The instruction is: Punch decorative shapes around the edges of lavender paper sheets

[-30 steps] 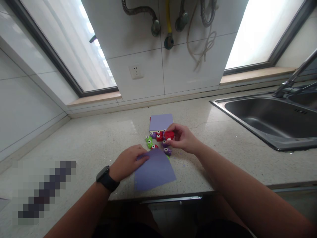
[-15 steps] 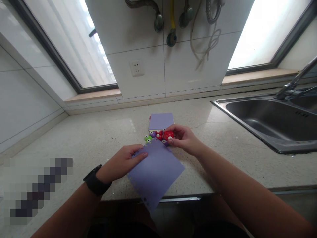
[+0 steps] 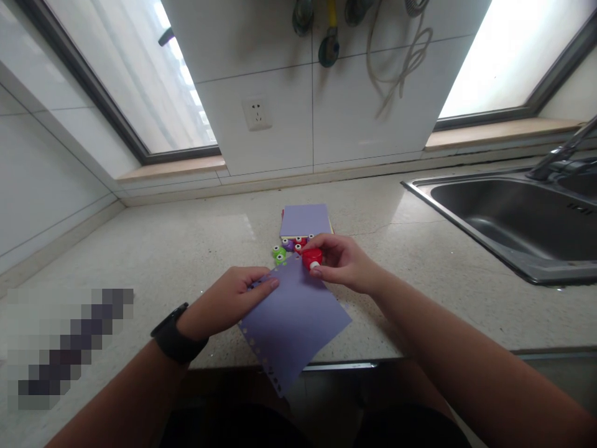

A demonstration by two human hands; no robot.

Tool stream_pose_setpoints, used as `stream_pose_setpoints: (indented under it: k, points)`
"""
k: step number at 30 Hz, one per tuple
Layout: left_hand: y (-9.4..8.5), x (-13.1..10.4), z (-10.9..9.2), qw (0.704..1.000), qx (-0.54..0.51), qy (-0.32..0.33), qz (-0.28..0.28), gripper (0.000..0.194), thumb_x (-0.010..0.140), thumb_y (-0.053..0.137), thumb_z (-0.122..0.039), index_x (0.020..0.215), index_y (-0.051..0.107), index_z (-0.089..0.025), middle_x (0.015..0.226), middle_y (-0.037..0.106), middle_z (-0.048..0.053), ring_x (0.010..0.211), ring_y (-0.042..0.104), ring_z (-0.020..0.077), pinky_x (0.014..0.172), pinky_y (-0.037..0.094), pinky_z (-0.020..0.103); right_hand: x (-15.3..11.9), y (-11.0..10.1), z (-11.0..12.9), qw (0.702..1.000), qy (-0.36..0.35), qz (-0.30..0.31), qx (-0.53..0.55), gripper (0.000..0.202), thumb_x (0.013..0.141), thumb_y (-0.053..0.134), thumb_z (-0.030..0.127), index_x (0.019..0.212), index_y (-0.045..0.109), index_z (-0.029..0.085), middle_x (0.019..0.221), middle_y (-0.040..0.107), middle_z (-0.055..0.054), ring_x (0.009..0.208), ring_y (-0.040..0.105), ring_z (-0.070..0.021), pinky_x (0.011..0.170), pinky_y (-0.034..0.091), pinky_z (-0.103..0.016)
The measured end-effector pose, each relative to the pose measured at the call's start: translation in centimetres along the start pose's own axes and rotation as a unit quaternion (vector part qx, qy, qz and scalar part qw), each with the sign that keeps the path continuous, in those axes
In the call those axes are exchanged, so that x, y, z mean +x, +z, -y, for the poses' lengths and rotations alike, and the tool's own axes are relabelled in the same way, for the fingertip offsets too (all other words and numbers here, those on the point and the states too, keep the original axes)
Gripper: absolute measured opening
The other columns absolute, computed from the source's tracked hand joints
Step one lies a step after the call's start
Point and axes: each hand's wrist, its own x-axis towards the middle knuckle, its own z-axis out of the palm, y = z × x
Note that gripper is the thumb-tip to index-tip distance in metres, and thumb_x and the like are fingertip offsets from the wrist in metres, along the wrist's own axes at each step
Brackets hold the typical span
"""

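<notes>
A sheet of purple paper (image 3: 298, 317) is pinched between the thumb and fingers of my left hand (image 3: 237, 292). Small holes line its left edges, and its lower corner hangs past the counter's front edge. In my right hand (image 3: 347, 264) is a red craft punch (image 3: 312, 257) with a white part at its lower side, held by thumb and fingers at the sheet's top corner. Just behind that corner stand several more small punches with eye-like knobs, among them a green punch (image 3: 278, 252) and a purple punch (image 3: 288, 244); the sheet and my right hand partly hide them.
Behind the punches lies a stack of coloured paper (image 3: 305, 219), purple on top. A steel sink (image 3: 489, 218) with a tap is set into the counter (image 3: 186, 242) at the right. A blurred-out patch (image 3: 69, 348) covers the left front.
My right hand has brought the red punch slightly left and onto the sheet's top corner. The sheet has shifted a little, and the whole view has tilted slightly downward.
</notes>
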Motion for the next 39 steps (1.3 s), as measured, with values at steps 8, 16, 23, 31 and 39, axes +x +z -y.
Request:
stream_pose_setpoints:
  k: [8, 16, 23, 31, 39]
  points:
    - [-0.9, -0.3, -0.9, 0.989, 0.130, 0.069, 0.000, 0.038, 0.104, 0.051, -0.044, 0.080, 0.071, -0.022, 0.070, 0.066, -0.001, 0.065, 0.059, 0.0162, 0.063, 0.040, 0.027, -0.2, -0.1, 0.0, 0.996, -0.027, 0.034, -0.077, 0.040, 0.072, 0.092, 0.028, 0.105, 0.070, 0.020, 0.096, 0.069, -0.004, 0.083, 0.065, -0.0153, 0.075, 0.055, -0.029]
    - [-1.3, -0.7, -0.9, 0.966, 0.220, 0.119, -0.068, 0.030, 0.099, 0.055, -0.045, 0.097, 0.081, -0.030, 0.080, 0.078, 0.002, 0.069, 0.067, 0.0221, 0.065, 0.043, 0.029, -0.6, -0.2, 0.1, 0.982, -0.062, 0.076, -0.162, 0.039, 0.075, 0.089, 0.028, 0.109, 0.070, 0.022, 0.098, 0.069, -0.004, 0.087, 0.065, -0.0176, 0.078, 0.055, -0.031]
    - [-1.4, -0.9, -1.0, 0.957, 0.242, 0.144, -0.068, 0.028, 0.099, 0.057, -0.044, 0.098, 0.081, -0.031, 0.080, 0.077, 0.003, 0.068, 0.067, 0.0224, 0.065, 0.042, 0.029, -0.5, 0.0, 0.4, 0.973, -0.079, 0.086, -0.199, 0.039, 0.076, 0.089, 0.030, 0.110, 0.072, 0.021, 0.098, 0.071, -0.004, 0.085, 0.065, -0.0183, 0.079, 0.055, -0.033]
    - [-1.5, -1.2, -1.2, 0.929, 0.300, 0.202, -0.076, 0.031, 0.104, 0.052, -0.043, 0.101, 0.080, -0.031, 0.083, 0.079, 0.001, 0.069, 0.069, 0.0204, 0.065, 0.043, 0.028, -0.6, 0.3, -0.1, 0.971, -0.105, 0.089, -0.193, 0.033, 0.073, 0.089, 0.026, 0.097, 0.067, 0.021, 0.094, 0.069, -0.003, 0.083, 0.065, -0.0180, 0.076, 0.053, -0.031]
    - [-1.7, -1.7, -2.0, 0.889, 0.390, 0.233, -0.049, 0.040, 0.110, 0.040, -0.037, 0.103, 0.077, -0.023, 0.086, 0.080, 0.003, 0.073, 0.074, 0.0194, 0.066, 0.049, 0.030, -0.6, 0.6, 0.4, 0.962, -0.134, 0.103, -0.215, 0.033, 0.070, 0.086, 0.022, 0.093, 0.063, 0.020, 0.091, 0.066, -0.001, 0.078, 0.062, -0.0155, 0.070, 0.050, -0.029]
